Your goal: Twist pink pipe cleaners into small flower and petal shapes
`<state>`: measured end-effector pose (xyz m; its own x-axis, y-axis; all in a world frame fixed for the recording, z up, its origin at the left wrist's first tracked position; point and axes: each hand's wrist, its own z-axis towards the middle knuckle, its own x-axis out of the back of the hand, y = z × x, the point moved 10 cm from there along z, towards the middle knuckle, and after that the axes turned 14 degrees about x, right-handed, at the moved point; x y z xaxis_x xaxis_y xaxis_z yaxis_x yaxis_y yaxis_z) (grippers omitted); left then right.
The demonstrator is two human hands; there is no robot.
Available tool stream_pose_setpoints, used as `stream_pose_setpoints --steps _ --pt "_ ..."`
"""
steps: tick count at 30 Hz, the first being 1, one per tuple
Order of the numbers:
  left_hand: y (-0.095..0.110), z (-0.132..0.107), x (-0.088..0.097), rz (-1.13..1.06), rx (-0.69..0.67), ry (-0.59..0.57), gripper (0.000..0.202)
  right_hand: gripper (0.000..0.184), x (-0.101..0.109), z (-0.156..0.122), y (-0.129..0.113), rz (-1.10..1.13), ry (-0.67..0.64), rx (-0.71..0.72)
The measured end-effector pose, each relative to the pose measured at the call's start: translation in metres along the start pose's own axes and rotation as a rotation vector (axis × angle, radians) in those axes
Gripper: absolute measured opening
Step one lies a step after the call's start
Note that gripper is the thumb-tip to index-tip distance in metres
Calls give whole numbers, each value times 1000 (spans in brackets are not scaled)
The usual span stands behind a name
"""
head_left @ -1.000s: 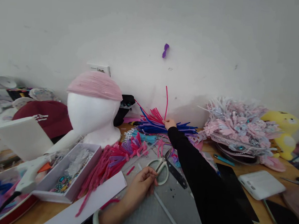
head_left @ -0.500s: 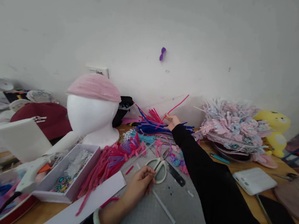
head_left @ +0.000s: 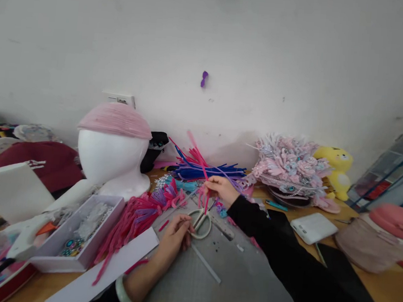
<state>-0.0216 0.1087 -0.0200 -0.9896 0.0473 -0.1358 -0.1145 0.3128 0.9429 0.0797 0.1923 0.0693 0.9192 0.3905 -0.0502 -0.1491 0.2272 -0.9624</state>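
Note:
My right hand (head_left: 222,190) is closed around a pink-red pipe cleaner (head_left: 203,165), which slants up to the left and shows a short end below the fingers. Behind it lies a pile of pink, blue and purple pipe cleaners (head_left: 217,171) against the wall. My left hand (head_left: 176,237) hovers low over the grey mat (head_left: 239,286), its fingertips pinched together; whether anything is between them is hidden. Right beside those fingertips are scissors with pale handles (head_left: 205,234). A thin whitish stick (head_left: 207,263) rests on the mat just below that hand.
To the left stand a white foam head (head_left: 111,159) with a pink cap, a box of beads (head_left: 84,235), a glue gun (head_left: 26,239) and bundled pink pipe-cleaner pieces (head_left: 128,224). On the right are a decorated fluffy hat (head_left: 292,166), a white power bank (head_left: 313,228) and a pink-lidded jar (head_left: 373,246).
My right hand has come back from the pile toward me with the pink-red pipe cleaner, closer to my left hand. The view has turned slightly right.

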Motion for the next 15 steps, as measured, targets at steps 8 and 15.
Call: stream_pose_setpoints --steps 8,15 --pt "58 -50 31 412 -551 542 49 17 7 -83 2 -412 29 52" --pt "49 -35 33 325 -442 409 28 18 4 -76 -31 -995 -173 205"
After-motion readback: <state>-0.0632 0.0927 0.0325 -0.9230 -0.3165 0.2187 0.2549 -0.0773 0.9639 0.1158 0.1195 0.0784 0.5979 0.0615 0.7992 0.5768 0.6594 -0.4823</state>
